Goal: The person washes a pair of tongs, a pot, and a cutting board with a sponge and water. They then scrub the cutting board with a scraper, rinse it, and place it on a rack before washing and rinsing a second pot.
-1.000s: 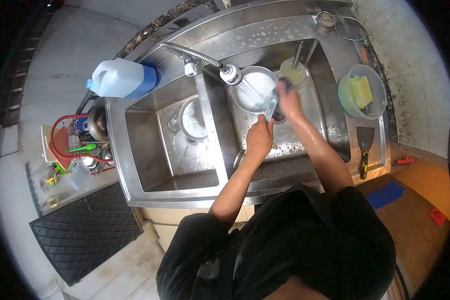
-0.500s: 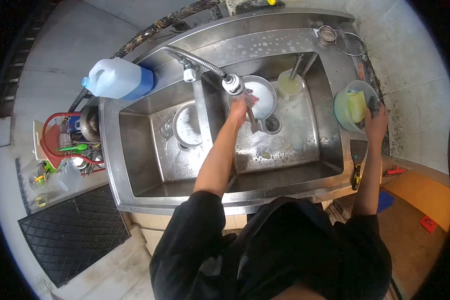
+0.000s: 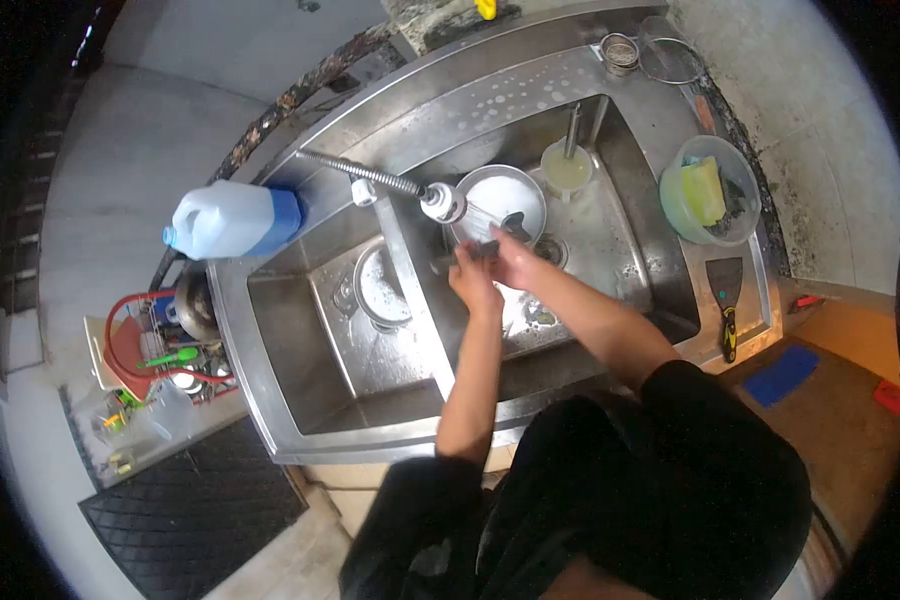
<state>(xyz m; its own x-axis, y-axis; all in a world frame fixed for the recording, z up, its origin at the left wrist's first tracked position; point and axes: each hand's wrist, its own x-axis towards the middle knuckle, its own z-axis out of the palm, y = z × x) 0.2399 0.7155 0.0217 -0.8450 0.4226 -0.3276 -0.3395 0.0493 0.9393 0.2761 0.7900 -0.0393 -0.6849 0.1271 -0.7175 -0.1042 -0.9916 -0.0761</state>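
My left hand (image 3: 476, 282) is closed around a long dark-grey metal utensil (image 3: 452, 262), whose exact kind I cannot make out. Against it, my right hand (image 3: 516, 264) is closed on a small dark pad (image 3: 516, 226), partly hidden by the fingers. Water streams from the flexible faucet (image 3: 443, 203) just above both hands. Behind them, in the right basin, is a round metal bowl (image 3: 500, 192) of white suds. A jug of yellowish liquid (image 3: 567, 170) with a metal handle standing in it is farther back.
A soapy pot (image 3: 383, 290) lies in the left basin, past the divider (image 3: 417, 290). On the right ledge are a tub (image 3: 674, 210) with a yellow sponge (image 3: 705, 192) and a scraper (image 3: 727, 310). A blue-liquid jug (image 3: 232, 222) stands left; strainers (image 3: 620, 52) sit back right.
My right hand has left the tub on the right ledge and come to the utensil with a dark pad. My left hand has moved slightly nearer, turning the utensil. The view has tilted.
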